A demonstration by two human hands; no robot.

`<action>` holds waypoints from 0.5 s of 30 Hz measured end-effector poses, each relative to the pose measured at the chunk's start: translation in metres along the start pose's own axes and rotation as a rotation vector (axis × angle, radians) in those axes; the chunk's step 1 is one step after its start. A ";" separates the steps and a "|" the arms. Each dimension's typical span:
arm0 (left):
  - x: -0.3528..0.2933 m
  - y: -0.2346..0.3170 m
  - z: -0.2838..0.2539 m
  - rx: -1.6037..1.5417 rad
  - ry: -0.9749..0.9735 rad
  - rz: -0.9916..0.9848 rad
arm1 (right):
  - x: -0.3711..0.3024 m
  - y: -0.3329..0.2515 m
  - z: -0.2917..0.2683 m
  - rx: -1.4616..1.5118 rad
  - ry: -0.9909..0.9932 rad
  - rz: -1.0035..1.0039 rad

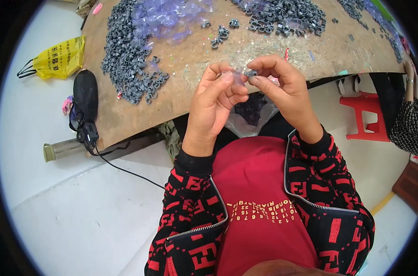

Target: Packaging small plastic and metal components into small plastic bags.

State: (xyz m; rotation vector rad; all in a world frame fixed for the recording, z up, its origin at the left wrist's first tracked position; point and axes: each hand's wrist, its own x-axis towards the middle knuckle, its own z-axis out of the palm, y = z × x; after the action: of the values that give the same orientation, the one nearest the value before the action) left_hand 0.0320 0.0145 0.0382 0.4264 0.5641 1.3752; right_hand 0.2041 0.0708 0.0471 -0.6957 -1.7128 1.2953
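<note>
Near the table's front edge, my left hand [211,96] is closed on a small translucent purplish plastic piece [238,77], pinched between thumb and fingers. My right hand [285,82] pinches a small grey plastic clip [251,73] right beside it; whether the two pieces touch I cannot tell. Beyond my hands lie a few loose grey clips [219,37]. Heaps of the same grey clips [121,50] and of translucent purplish pieces [167,18] cover the table's left and far parts. Another grey clip heap [287,16] sits at the far right.
An open clear plastic bag [246,129] with dark contents hangs below my hands at the edge of the brown table [190,60]. A black pouch [85,94], cable, bottle [64,149] and yellow bag [59,57] are at left. A red stool [368,115] and another person [407,124] are at right.
</note>
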 end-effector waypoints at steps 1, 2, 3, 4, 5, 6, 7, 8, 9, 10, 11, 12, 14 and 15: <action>-0.001 0.000 0.001 0.074 0.018 0.032 | 0.000 0.000 0.000 0.000 -0.001 0.001; -0.003 -0.001 0.003 0.149 0.037 0.064 | 0.000 0.000 -0.001 -0.034 -0.015 -0.024; -0.003 -0.002 0.006 0.149 0.039 0.065 | 0.000 -0.001 -0.001 -0.067 -0.028 -0.049; -0.003 -0.004 0.011 0.317 0.081 0.133 | -0.001 0.000 -0.001 -0.069 -0.028 -0.048; -0.004 -0.006 0.015 0.486 0.124 0.202 | -0.001 0.001 -0.002 -0.087 -0.024 -0.043; -0.006 -0.007 0.018 0.485 0.123 0.201 | -0.001 0.002 -0.002 -0.105 -0.021 -0.039; -0.007 -0.009 0.020 0.559 0.092 0.251 | -0.001 0.003 -0.003 -0.107 -0.019 -0.037; -0.007 -0.010 0.021 0.632 0.061 0.300 | -0.002 0.004 -0.004 -0.066 -0.006 -0.011; -0.006 -0.012 0.020 0.631 0.058 0.298 | -0.002 0.006 -0.005 -0.025 0.006 0.015; -0.007 -0.013 0.020 0.682 0.069 0.328 | -0.002 0.006 -0.005 -0.024 0.006 0.015; -0.007 -0.014 0.019 0.733 0.080 0.357 | -0.002 0.008 -0.004 -0.009 0.011 0.016; -0.006 -0.015 0.016 0.734 0.080 0.357 | -0.002 0.008 -0.004 0.006 0.015 0.017; -0.003 -0.015 0.010 1.002 0.122 0.491 | -0.002 0.006 -0.001 -0.034 0.009 -0.022; -0.002 -0.014 0.010 1.002 0.121 0.491 | -0.002 0.005 0.000 -0.075 0.003 -0.061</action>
State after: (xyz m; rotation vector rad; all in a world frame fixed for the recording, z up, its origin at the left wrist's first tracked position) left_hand 0.0486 0.0106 0.0386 1.3608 1.3103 1.5051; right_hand 0.2047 0.0705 0.0418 -0.6829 -1.7738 1.1927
